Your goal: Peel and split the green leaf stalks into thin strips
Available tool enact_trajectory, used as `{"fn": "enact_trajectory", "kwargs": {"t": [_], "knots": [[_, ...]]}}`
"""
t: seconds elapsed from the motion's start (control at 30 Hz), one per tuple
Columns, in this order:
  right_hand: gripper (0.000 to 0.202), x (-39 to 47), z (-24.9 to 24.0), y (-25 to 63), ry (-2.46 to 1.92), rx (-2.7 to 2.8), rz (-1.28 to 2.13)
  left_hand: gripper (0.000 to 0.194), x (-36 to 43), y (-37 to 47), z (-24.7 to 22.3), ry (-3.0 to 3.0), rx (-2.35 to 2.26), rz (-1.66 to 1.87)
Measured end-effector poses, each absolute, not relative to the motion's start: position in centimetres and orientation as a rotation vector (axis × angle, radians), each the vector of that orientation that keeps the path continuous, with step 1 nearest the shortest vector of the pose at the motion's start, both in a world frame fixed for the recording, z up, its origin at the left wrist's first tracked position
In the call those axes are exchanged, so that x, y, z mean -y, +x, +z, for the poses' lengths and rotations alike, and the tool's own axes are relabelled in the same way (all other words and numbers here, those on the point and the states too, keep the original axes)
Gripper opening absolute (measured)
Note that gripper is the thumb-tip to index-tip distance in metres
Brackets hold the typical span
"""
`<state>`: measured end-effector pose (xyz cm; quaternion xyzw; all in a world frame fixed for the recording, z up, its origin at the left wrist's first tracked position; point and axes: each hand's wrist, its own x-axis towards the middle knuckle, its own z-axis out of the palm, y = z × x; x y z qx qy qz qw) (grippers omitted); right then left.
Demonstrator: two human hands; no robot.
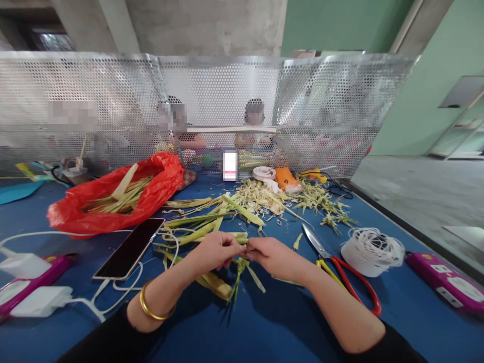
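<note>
Fine pinching above the blue desk (pixel 287 322)

The left hand (pixel 219 248) and the right hand (pixel 269 253) meet, their fingers pinched on a green plant piece (pixel 240 269), which hangs between them; the exact grip point is hidden. The step in hand seems to be working this piece with the fingertips; in my judgement, the next move calls for small, firm and even finger work. The scissors (pixel 319 247) lie apart from both hands. On the purple box (pixel 446 280) I can read "B-"; the remainder is unclear. The orange packet (pixel 286 179) carries 1 dark mark, too small to read.
</note>
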<state>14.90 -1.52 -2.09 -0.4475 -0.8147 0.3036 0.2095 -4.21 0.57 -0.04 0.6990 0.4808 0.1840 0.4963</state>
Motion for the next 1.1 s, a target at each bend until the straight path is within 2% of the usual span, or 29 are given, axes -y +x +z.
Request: {"fn": "enact_trajectory", "kwargs": {"t": [0.2, 0.43, 0.67, 0.83, 0.9, 1.03, 1.1], "knots": [[0.017, 1.4, -2.2, 15.2, -1.188, 2.220, 0.920, 0.037, -0.6, -3.2, -1.3, 1.299, -1.042, 0.515], [0.017, 0.7, -3.0, 15.1, -1.244, 2.127, 0.924, 0.022, -1.1, -3.7, -2.1, 1.018, -0.946, 0.527], [0.022, 0.9, -2.3, 14.8, -1.422, 1.909, 0.894, 0.027, -0.6, -3.1, -2.5, 1.087, -1.065, 0.574], [0.020, 1.2, -1.9, 14.0, -1.360, 1.522, 1.336, 0.015, -0.2, -2.5, -2.5, 1.267, -1.077, 0.617], [0.016, 1.1, -2.0, 14.0, -1.255, 1.380, 1.448, 0.016, -0.2, -2.4, -2.7, 1.296, -1.063, 0.644], [0.025, 0.6, -2.3, 14.7, -1.292, 1.431, 1.395, 0.021, -0.3, -2.5, -3.1, 1.285, -0.979, 0.676], [0.022, 0.4, -2.7, 14.9, -1.338, 1.613, 1.318, 0.024, -0.4, -2.6, -3.0, 1.282, -0.970, 0.671]]}}
